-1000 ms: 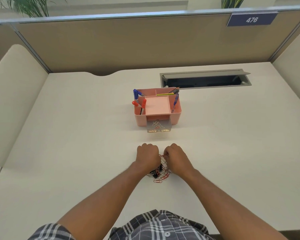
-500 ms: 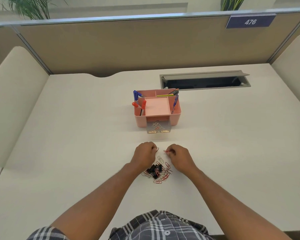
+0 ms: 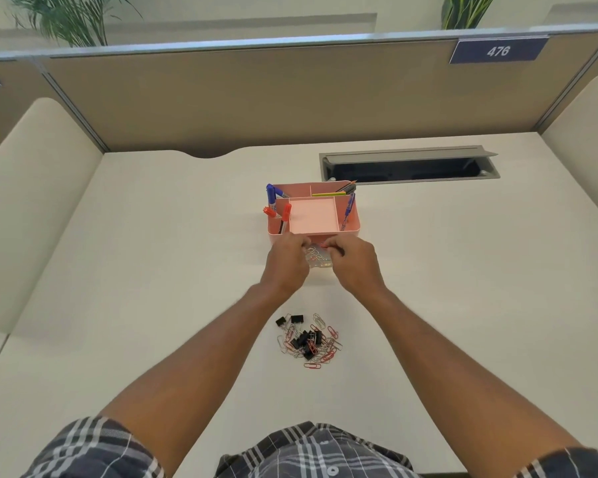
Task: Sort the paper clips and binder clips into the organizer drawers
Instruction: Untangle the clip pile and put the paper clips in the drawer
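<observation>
Single head-worn view, forward and down (wide-angle) over the desk [image 3: 152, 270].

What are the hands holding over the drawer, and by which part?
The right hand pinches a red paper clip at one end over the clear drawer. The left hand's contents cannot be told.

desk [image 3: 152, 305]: open left, right | clip pile [image 3: 308, 341]: between forearms | organizer [image 3: 313, 212]: blocks beyond hands
</observation>
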